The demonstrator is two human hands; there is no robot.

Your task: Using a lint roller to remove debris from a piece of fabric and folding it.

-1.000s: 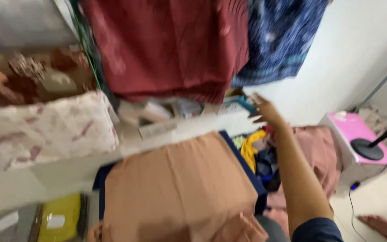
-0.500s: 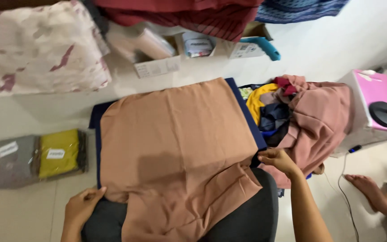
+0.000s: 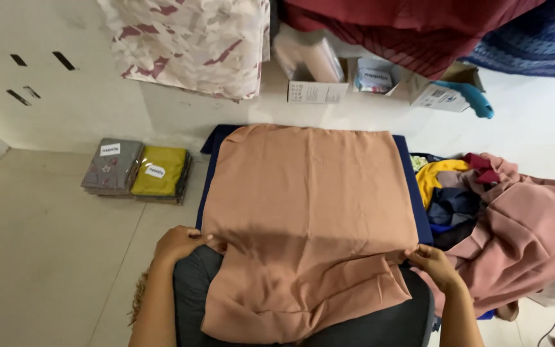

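Hands, left hand (image 3: 178,243) and right hand (image 3: 433,262), pinch peach cloth (image 3: 309,193) side edges at board's near edge, mid-fold; next needs even lift

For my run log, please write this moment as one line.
left hand: grips peach cloth left edge | right hand: grips right edge | cloth: flat on navy board | beside: clothes pile

The floor (image 3: 46,257) is of pale beige tiles with thin joints. At the upper left a light wall surface (image 3: 65,96) has several small dark slots. On the floor lie two flat folded packs, one grey (image 3: 112,167) and one mustard yellow (image 3: 159,171), side by side. Farther back stand open white cardboard boxes (image 3: 316,90). Dark red cloth (image 3: 412,32) hangs above.
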